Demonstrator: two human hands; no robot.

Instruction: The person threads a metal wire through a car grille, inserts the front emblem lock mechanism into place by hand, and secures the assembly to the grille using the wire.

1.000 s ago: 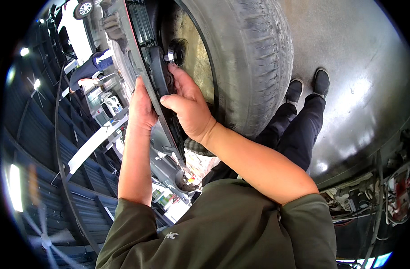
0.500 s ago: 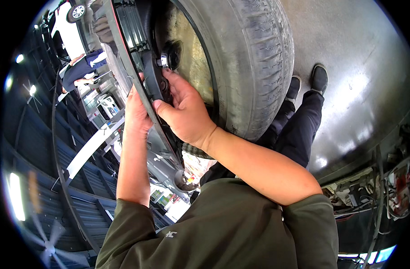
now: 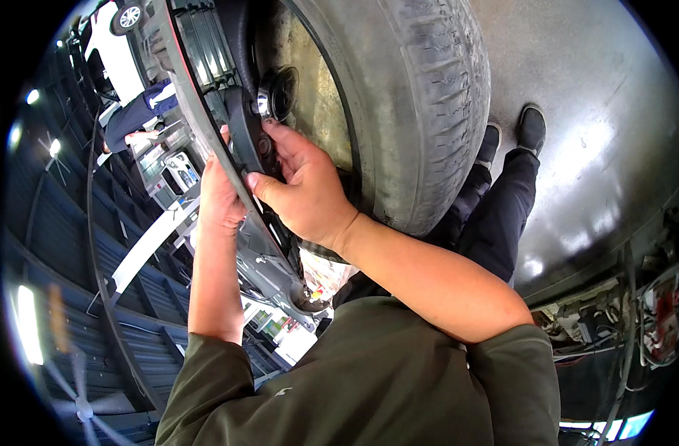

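Left of the tire (image 3: 421, 111), the right hand (image 3: 306, 189) grasps a long panel (image 3: 194, 104) by its edge, seemingly to steady it; the left hand (image 3: 222, 195) backs it, grip too hidden to tell.

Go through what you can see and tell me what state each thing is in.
Long dark panel: held, slanting in the picture
Left hand: against the panel, fingers partly hidden
Right hand: partly closed, holding the panel
Round chrome-rimmed part: uncovered
Tyre: scuffed, dusty
Shoes: on feet, on the floor
Ceiling light: lit
Ceiling fan: blades blurred
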